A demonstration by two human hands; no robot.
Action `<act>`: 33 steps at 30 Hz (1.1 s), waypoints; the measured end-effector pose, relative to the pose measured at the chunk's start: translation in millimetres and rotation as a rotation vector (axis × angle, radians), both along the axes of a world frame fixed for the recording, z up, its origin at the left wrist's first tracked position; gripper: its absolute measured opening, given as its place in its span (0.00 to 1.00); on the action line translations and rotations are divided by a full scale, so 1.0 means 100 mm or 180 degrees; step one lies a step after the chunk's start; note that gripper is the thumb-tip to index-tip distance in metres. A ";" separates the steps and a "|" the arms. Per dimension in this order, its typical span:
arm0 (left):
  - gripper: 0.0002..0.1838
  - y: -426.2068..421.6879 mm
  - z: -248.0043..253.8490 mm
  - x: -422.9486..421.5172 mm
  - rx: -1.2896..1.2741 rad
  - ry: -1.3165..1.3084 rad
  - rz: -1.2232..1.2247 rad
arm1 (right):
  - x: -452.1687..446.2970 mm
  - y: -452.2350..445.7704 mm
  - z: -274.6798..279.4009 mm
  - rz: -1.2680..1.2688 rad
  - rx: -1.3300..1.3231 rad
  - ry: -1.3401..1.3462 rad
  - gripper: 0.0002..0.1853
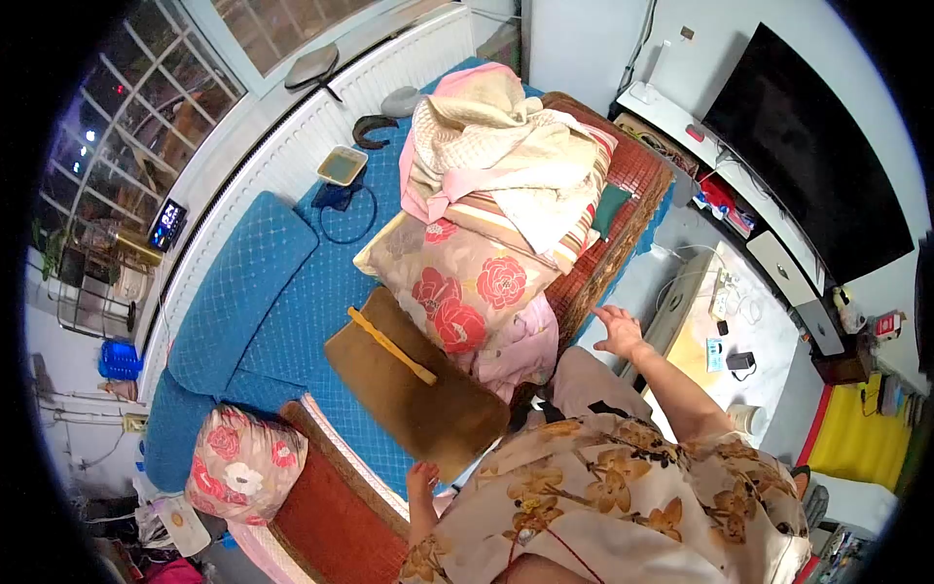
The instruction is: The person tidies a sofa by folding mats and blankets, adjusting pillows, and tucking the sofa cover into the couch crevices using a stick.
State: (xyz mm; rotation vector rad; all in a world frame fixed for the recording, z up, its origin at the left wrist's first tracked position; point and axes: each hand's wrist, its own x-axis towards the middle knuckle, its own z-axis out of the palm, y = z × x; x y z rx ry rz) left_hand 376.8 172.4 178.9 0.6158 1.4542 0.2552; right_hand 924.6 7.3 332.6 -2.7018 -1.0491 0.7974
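Note:
My right hand [620,332] is held out beside the edge of the sofa, fingers spread, with nothing in it. Lower down, my left hand [421,481] hangs near the front edge of a brown cushion [428,417], fingers loosely apart and holding nothing that I can see. A long yellow plastic stick [389,343] lies across that cushion. Beyond it sits a floral pillow [467,282] with red flowers, leaning against a pile of folded bedding. A cream and pink blanket [506,156] lies crumpled on top of the pile. Pink cloth [525,350] shows under the pillow.
The blue sofa [243,292] curves along the radiator [418,68]. Another floral cushion [245,465] sits at its left end. A square container [342,165] is on the far seat. To my right stands a white table [769,350] with small items, below a television [803,146].

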 end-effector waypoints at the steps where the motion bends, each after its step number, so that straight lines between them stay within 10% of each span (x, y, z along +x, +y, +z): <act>1: 0.18 0.02 0.01 0.08 0.0082 -0.0101 -0.0012 | 0.06 0.08 0.04 0.0066 0.0005 -0.0069 0.45; 12: 0.17 -0.08 -0.09 1.85 -0.0080 -0.0349 0.0088 | 2.01 2.11 0.62 0.1338 0.0764 -0.1443 0.48; 21: 0.22 -0.74 0.58 3.77 0.0027 -0.0414 0.0633 | 3.34 3.74 -0.40 0.2078 0.1468 -0.2608 0.39; 33: 0.22 -0.59 0.70 4.42 0.0041 0.0223 0.0846 | 4.08 4.28 -0.81 0.0904 0.0832 -0.0861 0.45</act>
